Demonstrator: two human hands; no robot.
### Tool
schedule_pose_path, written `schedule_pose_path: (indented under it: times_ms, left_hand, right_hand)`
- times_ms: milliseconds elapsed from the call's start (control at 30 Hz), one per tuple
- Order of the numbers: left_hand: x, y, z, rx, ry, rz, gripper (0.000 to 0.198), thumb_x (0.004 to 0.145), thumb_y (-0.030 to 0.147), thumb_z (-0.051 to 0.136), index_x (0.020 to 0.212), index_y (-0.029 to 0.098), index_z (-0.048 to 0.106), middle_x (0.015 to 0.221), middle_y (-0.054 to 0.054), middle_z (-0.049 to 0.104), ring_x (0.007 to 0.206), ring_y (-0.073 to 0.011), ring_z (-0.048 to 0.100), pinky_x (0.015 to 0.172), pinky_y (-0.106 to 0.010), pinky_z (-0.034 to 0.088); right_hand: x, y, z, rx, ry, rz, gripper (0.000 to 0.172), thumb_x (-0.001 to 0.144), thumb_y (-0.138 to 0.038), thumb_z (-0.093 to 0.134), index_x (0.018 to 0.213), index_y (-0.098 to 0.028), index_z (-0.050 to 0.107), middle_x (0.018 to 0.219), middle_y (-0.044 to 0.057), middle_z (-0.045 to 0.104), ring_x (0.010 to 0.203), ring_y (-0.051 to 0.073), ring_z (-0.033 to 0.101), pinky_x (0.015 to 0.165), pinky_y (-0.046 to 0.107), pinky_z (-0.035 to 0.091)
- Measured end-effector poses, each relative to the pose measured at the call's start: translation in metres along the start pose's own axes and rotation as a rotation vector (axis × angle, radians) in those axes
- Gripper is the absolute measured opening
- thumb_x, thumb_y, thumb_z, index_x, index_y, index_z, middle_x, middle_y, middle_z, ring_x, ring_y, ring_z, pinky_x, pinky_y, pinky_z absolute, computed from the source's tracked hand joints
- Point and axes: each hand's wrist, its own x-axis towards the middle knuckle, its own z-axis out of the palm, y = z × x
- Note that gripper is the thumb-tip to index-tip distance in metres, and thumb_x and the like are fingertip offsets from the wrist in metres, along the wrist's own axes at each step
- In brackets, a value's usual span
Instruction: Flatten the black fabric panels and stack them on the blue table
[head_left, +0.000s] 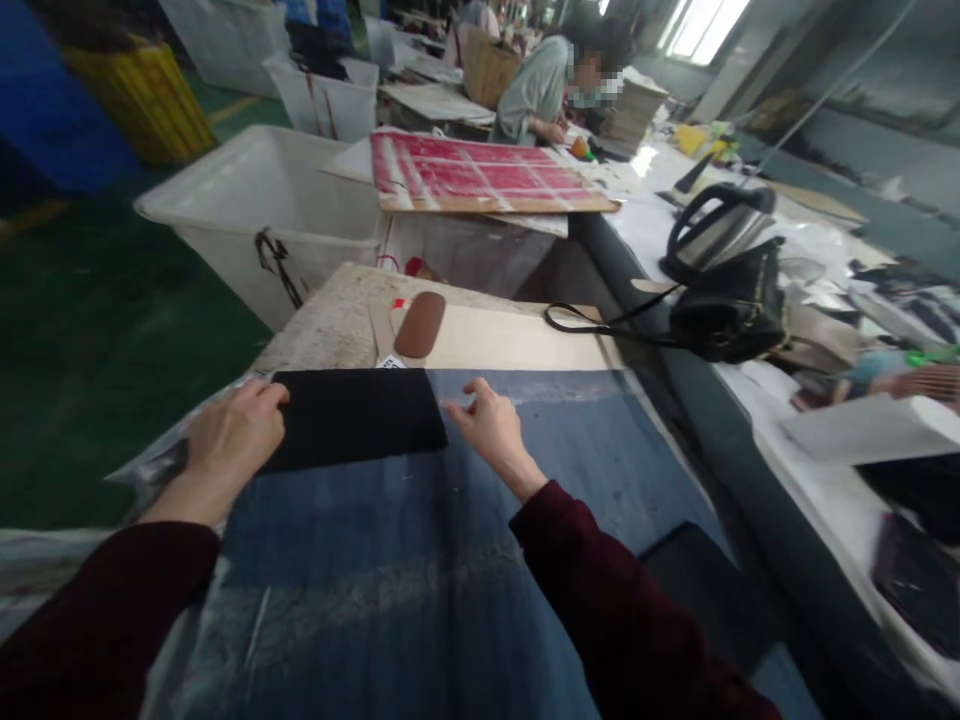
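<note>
A flat black rectangular piece (360, 420), like fabric or sheet material, lies on the blue-grey work surface (390, 560). My left hand (236, 430) is at its left end, fingers bent together over the edge, the fingertips partly hidden. Just beyond the right end of the black piece is my right hand (491, 428), its thumb and curled fingers apart with nothing visible between them. Behind the black piece, a brown rounded pad (421, 325) rests on a cream board (495, 340).
A white bin (262, 200) stands at the far left. A red-and-white board (487, 170) lies ahead, with a person (536, 90) bent over a table behind it. On the right bench are a kettle (720, 230) and a black bag (731, 305). Another dark flat piece (705, 590) lies near my right sleeve.
</note>
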Motion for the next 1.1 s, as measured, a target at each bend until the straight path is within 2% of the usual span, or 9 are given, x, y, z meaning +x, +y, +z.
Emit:
schedule_pose_path:
  times_ms: [133, 267, 333, 467, 633, 767, 900, 1000, 1100]
  left_hand:
    - [-0.003, -0.004, -0.007, -0.045, 0.078, -0.052, 0.034, 0.082, 0.028, 0.035, 0.101, 0.019, 0.062, 0.105, 0.001, 0.056, 0.092, -0.0176, 0.055, 0.078, -0.028, 0.039]
    - [-0.026, 0.032, -0.044, -0.155, 0.200, -0.024, 0.035, 0.086, 0.040, 0.033, 0.102, 0.021, 0.059, 0.097, -0.001, 0.059, 0.089, -0.0198, 0.057, 0.076, -0.029, 0.042]
    - [-0.047, 0.070, -0.061, -0.292, 0.192, 0.020, 0.034, 0.087, 0.044, 0.037, 0.100, 0.022, 0.059, 0.087, 0.000, 0.059, 0.080, -0.0176, 0.057, 0.074, -0.028, 0.044]
    - [-0.107, 0.168, -0.075, -0.681, 0.021, 0.190, 0.019, 0.087, 0.039, 0.049, 0.090, 0.024, 0.060, 0.085, 0.001, 0.063, 0.072, -0.0143, 0.059, 0.069, -0.025, 0.045]
    - [-0.200, 0.282, -0.069, -0.857, -0.427, 0.549, 0.019, 0.091, 0.024, 0.045, 0.089, 0.023, 0.063, 0.092, -0.002, 0.065, 0.087, -0.0151, 0.059, 0.080, -0.026, 0.045]
    - [-0.250, 0.337, -0.066, -0.823, -0.528, 0.779, 0.024, 0.089, 0.016, 0.047, 0.104, 0.024, 0.063, 0.105, -0.004, 0.065, 0.100, -0.0185, 0.057, 0.093, -0.033, 0.041]
    - [-0.263, 0.356, -0.062, -0.775, -0.521, 0.781, 0.029, 0.088, 0.012, 0.046, 0.111, 0.024, 0.061, 0.112, -0.004, 0.063, 0.103, -0.0188, 0.055, 0.092, -0.033, 0.041]
    - [-0.261, 0.356, -0.059, -0.772, -0.500, 0.765, 0.027, 0.089, 0.014, 0.047, 0.111, 0.023, 0.061, 0.112, -0.003, 0.063, 0.102, -0.0191, 0.054, 0.091, -0.034, 0.042]
    - [-0.260, 0.355, -0.059, -0.776, -0.462, 0.781, 0.028, 0.090, 0.015, 0.048, 0.114, 0.024, 0.059, 0.117, -0.002, 0.061, 0.105, -0.0196, 0.053, 0.092, -0.035, 0.043]
  right_hand:
    - [-0.076, 0.065, -0.081, 0.218, -0.010, 0.095, 0.027, 0.084, -0.045, 0.056, 0.086, -0.018, 0.060, 0.069, 0.001, 0.063, 0.059, 0.014, 0.059, 0.058, 0.025, 0.044]
    - [-0.181, 0.130, -0.138, 0.115, -0.025, 0.275, 0.022, 0.081, -0.040, 0.057, 0.082, -0.019, 0.060, 0.073, 0.002, 0.063, 0.066, 0.015, 0.058, 0.061, 0.025, 0.044]
    - [-0.229, 0.150, -0.140, 0.014, -0.063, 0.292, 0.016, 0.082, -0.036, 0.056, 0.080, -0.019, 0.058, 0.073, 0.001, 0.060, 0.065, 0.015, 0.057, 0.061, 0.025, 0.044]
    - [-0.287, 0.170, -0.110, -0.231, -0.107, 0.196, 0.008, 0.081, -0.022, 0.050, 0.081, -0.019, 0.057, 0.082, 0.005, 0.057, 0.073, 0.018, 0.056, 0.065, 0.027, 0.043]
    - [-0.296, 0.182, -0.098, -0.320, -0.098, 0.196, 0.017, 0.080, -0.010, 0.041, 0.075, -0.018, 0.056, 0.077, 0.005, 0.055, 0.072, 0.016, 0.055, 0.066, 0.026, 0.040]
    - [-0.294, 0.185, -0.117, -0.169, -0.126, 0.234, 0.012, 0.076, -0.010, 0.046, 0.075, -0.018, 0.055, 0.073, 0.002, 0.056, 0.066, 0.014, 0.055, 0.063, 0.024, 0.039]
    - [-0.304, 0.186, -0.115, -0.201, -0.136, 0.120, 0.022, 0.076, -0.011, 0.049, 0.095, -0.017, 0.059, 0.091, 0.007, 0.059, 0.082, 0.018, 0.057, 0.070, 0.025, 0.042]
    - [-0.307, 0.191, -0.106, -0.252, -0.092, 0.121, 0.024, 0.079, -0.008, 0.040, 0.086, -0.017, 0.061, 0.084, 0.007, 0.059, 0.076, 0.018, 0.057, 0.069, 0.026, 0.041]
    - [-0.301, 0.197, -0.109, -0.119, -0.058, 0.173, 0.021, 0.078, -0.010, 0.043, 0.079, -0.017, 0.063, 0.074, 0.004, 0.061, 0.069, 0.016, 0.057, 0.067, 0.025, 0.041]
